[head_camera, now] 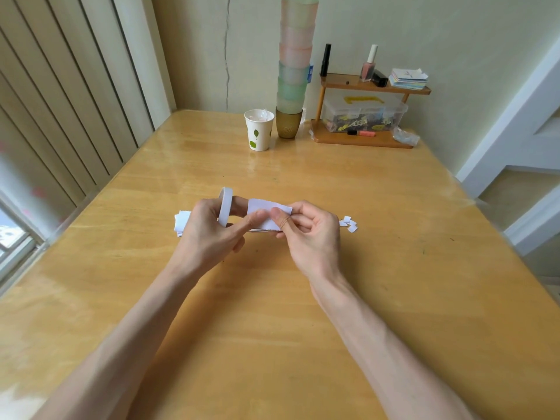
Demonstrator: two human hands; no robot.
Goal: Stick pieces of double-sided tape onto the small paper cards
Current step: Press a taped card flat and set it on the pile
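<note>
A small white paper card [263, 212] is held above the middle of the wooden table [394, 268]. My left hand [209, 234] pinches its left part with the thumb, and a white roll of double-sided tape [225, 210] hangs round that hand's fingers. My right hand [306, 234] pinches the card's right end between thumb and fingers. A small stack of white cards [180, 222] lies on the table behind my left hand. Several tiny white paper bits [349, 224] lie just right of my right hand.
At the far edge stand a paper cup [259, 130] with leaf print, a tall tower of stacked plastic cups [295, 62] and a wooden shelf [363, 137] with a clear box, bottles and a paper stack. Window blinds run along the left.
</note>
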